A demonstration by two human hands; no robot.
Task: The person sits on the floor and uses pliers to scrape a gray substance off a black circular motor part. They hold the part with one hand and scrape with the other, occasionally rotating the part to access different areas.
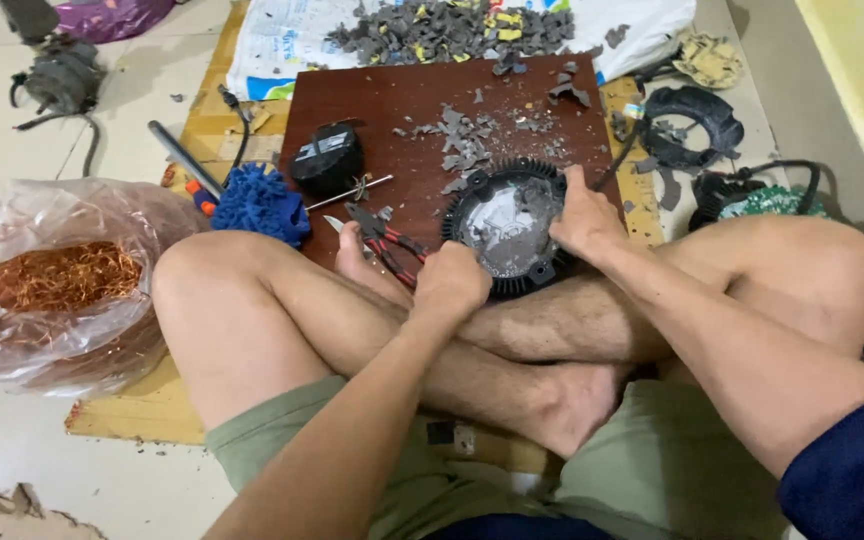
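Both hands grip 1 round black disc (505,228) at the board's (352,100) near edge: left hand (449,283) fisted on its near-left rim, right hand (584,215) clamping its right rim.

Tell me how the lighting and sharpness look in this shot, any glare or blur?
Head view: soft, even indoor light with faint shadows; mild glare on the clear plastic bag of copper wire; both hands on the round black finned housing look sharp; wide-angle lens stretches knees and forearms near the edges.
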